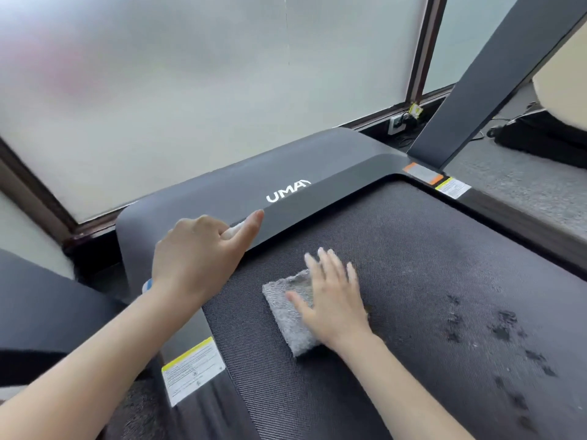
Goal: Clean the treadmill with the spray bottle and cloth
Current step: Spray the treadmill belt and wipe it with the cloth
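Treadmill belt (413, 265): dark, matt, finely ribbed weave-like texture; darker wet blotches at right
Motor cover (206, 192): smooth matt dark-grey plastic, faint sheen on the front lip
Cloth (286, 315): grey, fluffy looped pile
Spray bottle (233, 231): smooth white plastic, mostly hidden
Upright (495, 81): smooth matt dark grey
Warning label (190, 369): slick printed sticker
Window pane (206, 90): frosted glass, satin
Window frame (422, 52): dark brown, slightly glossy
Floor (514, 192): rough speckled grey carpet
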